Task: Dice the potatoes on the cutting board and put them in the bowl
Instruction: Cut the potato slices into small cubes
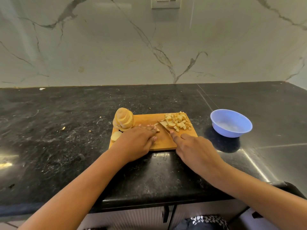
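Observation:
A wooden cutting board (166, 140) lies on the black counter. A stack of potato slices (123, 119) stands at its far left corner, with a loose slice (116, 135) nearer me. A heap of diced potato (178, 122) covers the far right corner. My left hand (138, 141) holds down a small potato piece (157, 129) under its fingertips. My right hand (193, 150) grips a knife (163, 126), index finger stretched along the blade, whose tip points toward the diced heap. A blue bowl (230, 122) stands to the right of the board and looks empty.
The marble wall rises behind the black counter (66, 130). Small scraps (63, 128) lie on the counter left of the board. The counter's front edge runs just below my forearms. A wall socket (165, 2) sits high at the top.

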The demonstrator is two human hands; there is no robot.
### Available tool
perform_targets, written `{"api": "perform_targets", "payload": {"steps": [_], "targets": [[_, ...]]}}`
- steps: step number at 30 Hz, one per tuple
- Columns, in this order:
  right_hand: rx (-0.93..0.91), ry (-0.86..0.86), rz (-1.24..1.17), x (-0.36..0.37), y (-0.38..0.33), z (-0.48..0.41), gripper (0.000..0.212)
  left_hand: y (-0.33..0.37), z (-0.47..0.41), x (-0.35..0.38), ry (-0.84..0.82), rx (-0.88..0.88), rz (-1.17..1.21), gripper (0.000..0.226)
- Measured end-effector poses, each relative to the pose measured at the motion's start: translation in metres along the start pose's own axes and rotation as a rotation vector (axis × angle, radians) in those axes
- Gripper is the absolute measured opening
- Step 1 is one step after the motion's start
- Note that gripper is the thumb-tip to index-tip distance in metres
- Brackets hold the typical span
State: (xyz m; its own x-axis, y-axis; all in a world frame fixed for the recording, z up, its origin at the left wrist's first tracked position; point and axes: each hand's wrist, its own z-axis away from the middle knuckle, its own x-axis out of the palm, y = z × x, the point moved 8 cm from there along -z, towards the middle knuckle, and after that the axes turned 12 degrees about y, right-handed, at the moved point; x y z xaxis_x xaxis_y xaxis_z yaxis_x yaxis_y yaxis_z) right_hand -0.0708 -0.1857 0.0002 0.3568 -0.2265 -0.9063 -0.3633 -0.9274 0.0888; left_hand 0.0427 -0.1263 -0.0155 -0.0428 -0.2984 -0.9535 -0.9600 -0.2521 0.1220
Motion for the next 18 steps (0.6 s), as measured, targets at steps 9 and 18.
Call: {"api": "perform_targets", "payload": {"steps": [9,18], "targets": [[0.017,0.065,-0.196,-0.013,0.003,-0.004,0.048,-0.005,0.001,-0.003,0.017,-0.001,-0.044,0.044],[-0.034,0.017,-0.116,-0.004,-0.004,-0.010,0.052,-0.004,0.001,-0.005,0.036,-0.003,-0.033,0.043]]}}
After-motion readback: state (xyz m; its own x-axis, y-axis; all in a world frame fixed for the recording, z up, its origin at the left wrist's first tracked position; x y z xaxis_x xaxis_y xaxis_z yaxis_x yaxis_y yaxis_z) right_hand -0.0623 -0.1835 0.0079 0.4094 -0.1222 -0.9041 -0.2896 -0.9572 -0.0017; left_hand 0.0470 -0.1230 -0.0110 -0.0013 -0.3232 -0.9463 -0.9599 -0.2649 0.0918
